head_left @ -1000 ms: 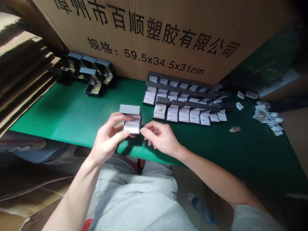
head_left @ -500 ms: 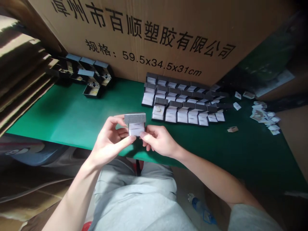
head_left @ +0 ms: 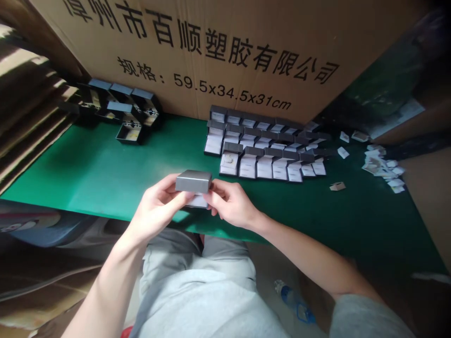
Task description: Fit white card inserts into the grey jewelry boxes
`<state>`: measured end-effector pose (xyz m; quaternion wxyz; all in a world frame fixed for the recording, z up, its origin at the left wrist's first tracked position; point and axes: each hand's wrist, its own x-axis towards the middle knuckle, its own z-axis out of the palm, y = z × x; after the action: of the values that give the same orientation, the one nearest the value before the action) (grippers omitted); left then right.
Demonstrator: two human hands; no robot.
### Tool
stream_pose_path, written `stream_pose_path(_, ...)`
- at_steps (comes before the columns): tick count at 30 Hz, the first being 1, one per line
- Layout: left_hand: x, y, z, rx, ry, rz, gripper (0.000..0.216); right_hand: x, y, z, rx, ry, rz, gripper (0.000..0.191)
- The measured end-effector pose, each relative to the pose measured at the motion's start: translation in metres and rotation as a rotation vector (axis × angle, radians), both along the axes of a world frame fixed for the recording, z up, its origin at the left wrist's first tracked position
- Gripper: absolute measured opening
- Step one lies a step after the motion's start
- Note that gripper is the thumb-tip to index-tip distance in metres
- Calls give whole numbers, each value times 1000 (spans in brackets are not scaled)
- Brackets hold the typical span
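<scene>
Between my two hands, over the front edge of the green table, is a small dark grey jewelry box (head_left: 193,181) with a white lining. Its lid is partly raised and leans toward me. My left hand (head_left: 160,199) grips the box's left side, its thumb in front under the lid. My right hand (head_left: 229,199) pinches the right side, thumb at the front corner. Fingers behind the box are partly hidden. Beyond my right hand stand rows of similar open jewelry boxes (head_left: 264,168) with white inserts; the front-left one holds a small pale item.
Several black boxes with open lids (head_left: 130,133) stand at the back left. A large printed cardboard carton (head_left: 197,61) rises behind the green table (head_left: 88,173). Small white pieces (head_left: 382,166) lie heaped at right, near a folded beige piece (head_left: 337,186). A plastic bottle (head_left: 294,300) lies below.
The box's lid has tipped forward and down toward me, now covering more of the white lining. My left thumb has moved up under the lid. The view has shifted slightly.
</scene>
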<state>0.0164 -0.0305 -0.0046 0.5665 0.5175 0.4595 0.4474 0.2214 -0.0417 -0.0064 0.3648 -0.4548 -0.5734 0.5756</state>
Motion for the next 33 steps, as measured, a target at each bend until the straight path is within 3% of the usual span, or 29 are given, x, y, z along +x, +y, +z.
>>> stream_pose_path(9, 2, 1, 7, -11, 117, -6, 55, 1, 4, 1, -100, 113, 63, 39)
stream_pose_path(20, -7, 1, -10, 15, 80, -29, 34, 1, 3, 4, -109, 51, 81, 40)
stream_pose_path(29, 4, 0, 15, 37, 142, -55, 31, 3, 2, 4, -37, -49, 64, 22)
stream_pose_path(33, 5, -1, 16, 34, 148, -63, 29, 1, 1, 8, -54, -77, 32, 27)
